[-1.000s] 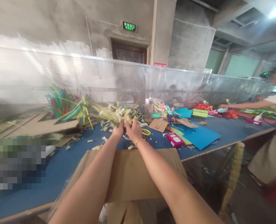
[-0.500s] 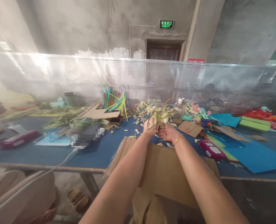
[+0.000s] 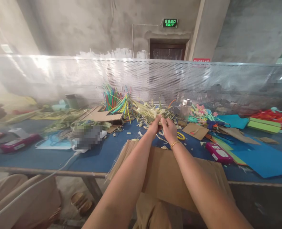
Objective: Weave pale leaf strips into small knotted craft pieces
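Note:
My left hand (image 3: pixel 154 126) and my right hand (image 3: pixel 169 128) meet over the middle of the table, fingers closed and thumbs close together. Both grip a pale green bundle of husk-like strips (image 3: pixel 146 111), whose loose ends point away to the left. Fingers hide the gripped end, so how it is bound cannot be made out. Behind the bundle lies a heap of similar pale strips (image 3: pixel 166 112). Beside my right hand, a yellow loop (image 3: pixel 180 136) rests on the blue tabletop (image 3: pixel 129 135), with small scraps around it. Under my forearms is a brown cardboard sheet (image 3: pixel 169 171) at the table edge.
A steel-capped bottle (image 3: pixel 185 109) stands behind my right hand. Colourful stems (image 3: pixel 116 100) and cut cardboard (image 3: pixel 100 115) lie left. To the right are a purple device (image 3: pixel 218 153) and blue sheets (image 3: pixel 262 159). A white cable (image 3: pixel 68 162) hangs over the left edge. A perforated screen (image 3: pixel 141 76) runs behind.
The bundle has swung from upright, pointing right, to leaning left. My right hand has turned and come up beside the left, uncovering the yellow loop.

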`<state>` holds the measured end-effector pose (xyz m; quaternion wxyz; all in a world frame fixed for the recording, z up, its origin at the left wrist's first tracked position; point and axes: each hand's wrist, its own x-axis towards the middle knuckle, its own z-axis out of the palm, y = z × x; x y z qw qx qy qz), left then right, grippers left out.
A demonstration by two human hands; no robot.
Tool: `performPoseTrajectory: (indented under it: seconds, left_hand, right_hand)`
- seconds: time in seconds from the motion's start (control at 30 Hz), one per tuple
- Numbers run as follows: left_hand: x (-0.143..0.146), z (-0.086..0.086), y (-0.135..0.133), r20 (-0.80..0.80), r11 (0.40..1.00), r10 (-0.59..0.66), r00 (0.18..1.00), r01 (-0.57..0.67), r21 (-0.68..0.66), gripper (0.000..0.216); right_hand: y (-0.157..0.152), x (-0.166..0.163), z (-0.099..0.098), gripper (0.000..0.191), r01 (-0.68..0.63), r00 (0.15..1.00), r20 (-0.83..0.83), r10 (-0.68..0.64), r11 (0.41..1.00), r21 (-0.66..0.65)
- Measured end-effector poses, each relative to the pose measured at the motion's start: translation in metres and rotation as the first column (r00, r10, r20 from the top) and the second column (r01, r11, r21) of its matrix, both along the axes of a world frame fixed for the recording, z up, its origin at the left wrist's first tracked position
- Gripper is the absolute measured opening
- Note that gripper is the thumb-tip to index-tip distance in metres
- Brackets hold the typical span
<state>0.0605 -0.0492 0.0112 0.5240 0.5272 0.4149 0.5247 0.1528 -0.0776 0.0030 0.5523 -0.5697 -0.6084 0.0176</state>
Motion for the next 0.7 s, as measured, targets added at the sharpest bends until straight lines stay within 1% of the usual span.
performPoseTrajectory:
  seconds: [0.03, 0.07, 0.1, 0.13, 0.2, 0.23, 0.27, 0.3, 0.33, 0.37, 0.43, 0.5, 0.57, 0.7]
  left_hand:
    - [-0.001, 0.0, 0.0, 0.006, 1.0, -0.01, 1.0, 0.01, -0.023, 0.055]
    - [-0.001, -0.001, 0.0, 0.004, 1.0, -0.012, 1.0, 0.012, -0.007, 0.053]
    - [-0.002, -0.003, 0.0, -0.008, 0.999, -0.004, 1.0, 0.004, 0.042, 0.051]
    - [-0.003, -0.004, 0.001, -0.036, 0.994, 0.017, 0.999, -0.013, 0.11, 0.048]
    - [-0.006, -0.008, 0.001, -0.151, 0.961, 0.112, 0.982, -0.069, 0.268, 0.04]
    - [-0.008, -0.009, 0.001, -0.23, 0.934, 0.179, 0.957, -0.092, 0.344, 0.035]
    - [-0.01, -0.009, 0.001, -0.316, 0.906, 0.243, 0.917, -0.099, 0.411, 0.032]
    - [-0.011, -0.009, 0.0, -0.397, 0.883, 0.3, 0.867, -0.095, 0.46, 0.03]
    - [-0.012, -0.009, -0.001, -0.464, 0.869, 0.34, 0.818, -0.084, 0.488, 0.03]
    - [-0.012, -0.009, -0.002, -0.515, 0.865, 0.358, 0.779, -0.07, 0.496, 0.031]
    - [-0.01, -0.008, -0.003, -0.573, 0.877, 0.353, 0.74, -0.049, 0.478, 0.034]
    - [-0.008, -0.008, -0.004, -0.583, 0.887, 0.336, 0.74, -0.041, 0.46, 0.035]
    - [-0.007, -0.011, -0.002, -0.563, 0.883, 0.332, 0.757, -0.04, 0.468, 0.035]
    - [-0.006, -0.019, 0.006, -0.448, 0.859, 0.295, 0.844, -0.029, 0.511, 0.038]
  right_hand:
    - [0.0, 0.0, 0.0, 0.045, 0.0, 0.999, 0.033, 0.0, 1.0, 0.015]
    - [0.0, -0.001, -0.001, 0.045, 0.012, 0.999, 0.051, -0.014, 1.0, 0.024]
    - [0.0, -0.001, -0.001, 0.046, 0.044, 0.997, 0.056, -0.046, 0.999, 0.029]
    - [0.0, -0.001, -0.002, 0.048, 0.098, 0.994, 0.053, -0.1, 0.995, 0.028]
    - [-0.001, -0.001, -0.003, 0.055, 0.25, 0.967, 0.044, -0.249, 0.968, -0.001]
    - [-0.001, -0.001, -0.003, 0.059, 0.316, 0.948, 0.047, -0.314, 0.948, -0.029]
    - [-0.003, -0.001, -0.002, 0.061, 0.353, 0.935, 0.058, -0.35, 0.933, -0.064]
    - [-0.004, -0.001, -0.002, 0.062, 0.358, 0.933, 0.076, -0.351, 0.928, -0.106]
    - [-0.005, -0.001, -0.002, 0.06, 0.334, 0.942, 0.098, -0.322, 0.931, -0.15]
    - [-0.005, -0.001, -0.001, 0.057, 0.297, 0.953, 0.122, -0.278, 0.936, -0.19]
    - [-0.004, -0.001, -0.002, 0.056, 0.236, 0.965, 0.171, -0.198, 0.94, -0.247]
    - [0.001, 0.0, -0.004, 0.055, 0.21, 0.965, 0.209, -0.155, 0.94, -0.269]
    - [0.006, 0.001, -0.008, 0.054, 0.187, 0.967, 0.217, -0.129, 0.945, -0.268]
    - [0.014, 0.002, -0.013, 0.057, 0.146, 0.98, 0.171, -0.102, 0.952, -0.267]
